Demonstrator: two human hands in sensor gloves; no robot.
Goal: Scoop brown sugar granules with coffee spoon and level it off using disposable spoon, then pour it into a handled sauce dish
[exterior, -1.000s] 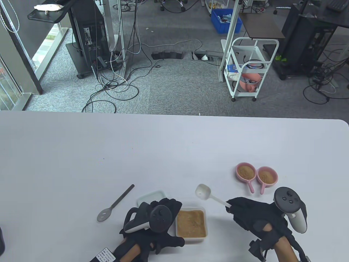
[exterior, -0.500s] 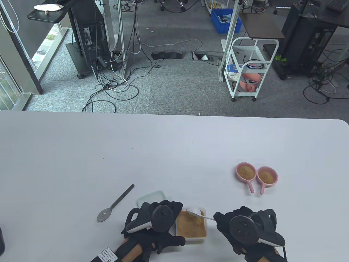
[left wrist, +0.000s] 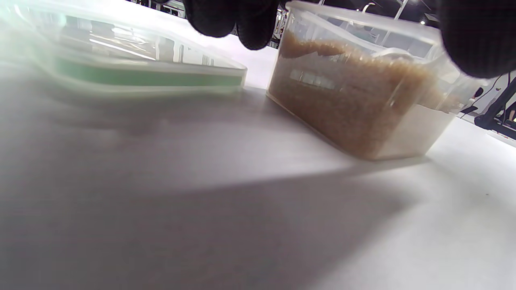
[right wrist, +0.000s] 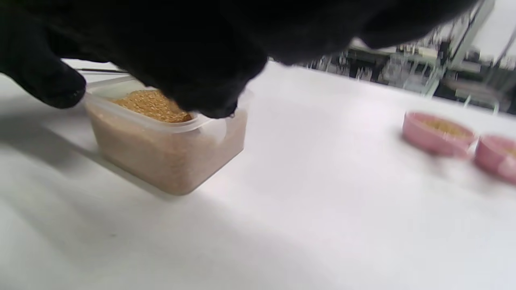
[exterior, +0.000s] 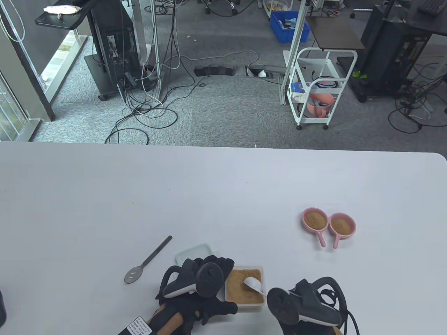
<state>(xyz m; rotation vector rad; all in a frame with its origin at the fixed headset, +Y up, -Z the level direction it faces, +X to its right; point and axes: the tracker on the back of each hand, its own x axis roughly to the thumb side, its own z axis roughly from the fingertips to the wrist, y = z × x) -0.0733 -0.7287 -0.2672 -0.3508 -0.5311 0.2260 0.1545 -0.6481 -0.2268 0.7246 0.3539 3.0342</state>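
Clear plastic tub of brown sugar granules (exterior: 244, 289) sits at the near edge of the white worktop (exterior: 223, 195). Left hand (exterior: 195, 282) presses against the tub's left side, fingers curled on its wall. White plastic spoon (exterior: 253, 283) has its bowl in the sugar; right hand (exterior: 303, 307) is just right of the tub, grip hidden by tracker, cannot tell. Grey slotted metal spoon (exterior: 146, 261) lies left of the tub. Two pink handled sauce dishes (exterior: 328, 225) are far right of the tub, both holding sugar.
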